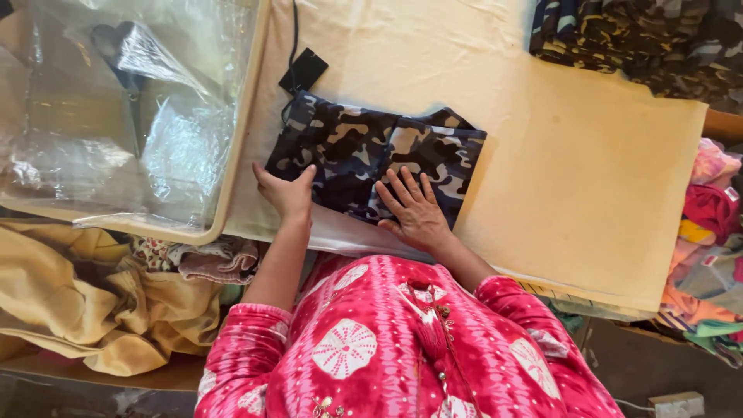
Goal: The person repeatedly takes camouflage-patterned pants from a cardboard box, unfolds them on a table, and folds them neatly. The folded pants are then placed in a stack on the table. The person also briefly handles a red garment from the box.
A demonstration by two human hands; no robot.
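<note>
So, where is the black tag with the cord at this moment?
In the head view the black tag lies on the cream table, upper left of centre, just above the folded camouflage garment and right of the clear plastic bags.

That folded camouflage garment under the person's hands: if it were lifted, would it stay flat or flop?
The camouflage garment would probably flop and unfold, since it looks like soft cloth in loose layers. It seems light for its size. Both the left hand and right hand press it flat on the padded table, so it likely slides little.

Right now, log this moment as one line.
left hand: flat on camo garment left edge | right hand: flat on garment, fingers spread | garment: folded on table | plastic bags: left
</note>
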